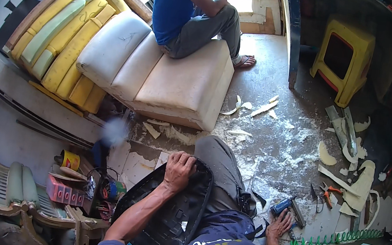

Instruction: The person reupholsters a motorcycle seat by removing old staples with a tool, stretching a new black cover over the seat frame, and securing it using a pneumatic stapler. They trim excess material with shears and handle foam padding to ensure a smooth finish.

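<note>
A black, shell-shaped seat base (pixel 153 212), likely from a motorcycle, stands tilted against my lap with its ribbed plastic underside showing. My left hand (pixel 179 171) is closed over its upper rim, fingers curled around the edge. Down on the floor to my right lies a blue air staple gun (pixel 284 205) joined to a green coiled hose (pixel 340 237). Around its handle is my right hand (pixel 280 224), though part of the grip is hidden. Just beyond the gun are orange-handled pliers (pixel 329 195) and dark scissors (pixel 316 197).
A person in a blue shirt (pixel 174 6) sits on a cream padded seat (pixel 181 85) ahead. Yellow foam cushions (pixel 69 44) are stacked at left. A yellow stool (pixel 344 58) stands far right. Foam scraps (pixel 264 107) litter the floor. A carved wooden frame (pixel 18 208) is at lower left.
</note>
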The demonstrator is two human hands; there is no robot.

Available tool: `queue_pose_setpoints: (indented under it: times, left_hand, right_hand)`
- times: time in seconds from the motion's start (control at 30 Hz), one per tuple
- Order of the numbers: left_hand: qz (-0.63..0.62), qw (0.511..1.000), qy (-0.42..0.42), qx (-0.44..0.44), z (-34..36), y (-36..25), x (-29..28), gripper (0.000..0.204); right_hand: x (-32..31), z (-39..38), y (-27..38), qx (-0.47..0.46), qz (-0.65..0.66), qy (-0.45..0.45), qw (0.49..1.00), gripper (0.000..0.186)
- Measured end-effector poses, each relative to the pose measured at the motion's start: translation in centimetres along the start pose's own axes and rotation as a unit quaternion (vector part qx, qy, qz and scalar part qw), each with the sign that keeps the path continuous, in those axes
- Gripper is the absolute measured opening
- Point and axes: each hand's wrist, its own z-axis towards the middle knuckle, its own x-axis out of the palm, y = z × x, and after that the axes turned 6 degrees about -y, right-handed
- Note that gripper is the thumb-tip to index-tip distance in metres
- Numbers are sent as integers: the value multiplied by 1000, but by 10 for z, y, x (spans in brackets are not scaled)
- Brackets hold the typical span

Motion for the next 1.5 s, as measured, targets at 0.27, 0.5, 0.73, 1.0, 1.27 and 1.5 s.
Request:
queue_pose_setpoints:
  times: [0.27, 0.5, 0.73, 1.0, 1.27, 1.5]
  left_hand:
    - [16, 999, -28, 6, 4, -5, 3, 17]
    - [-33, 997, -60, 29, 4, -4, -3, 18]
    - [-58, 996, -67, 5, 7, -8, 9, 16]
    - [-130, 988, -62, 57, -2, -5, -2, 26]
    - [-191, 977, -75, 61, -3, -8, 20, 21]
    - [-155, 986, -38, 38, -13, -12, 38, 20]
  right_hand:
    - [-4, 3, 0, -8, -33, 16, 999, 94]
    - [-39, 47, 45, 112, -31, 89, 989, 72]
    - [-182, 131, 308, -262, 574, 303, 714, 66]
    - [-193, 124, 321, -158, 549, 423, 703, 67]
    - [-182, 114, 310, -140, 531, 335, 766, 64]
    - [-179, 121, 268, 69, 600, 365, 709, 48]
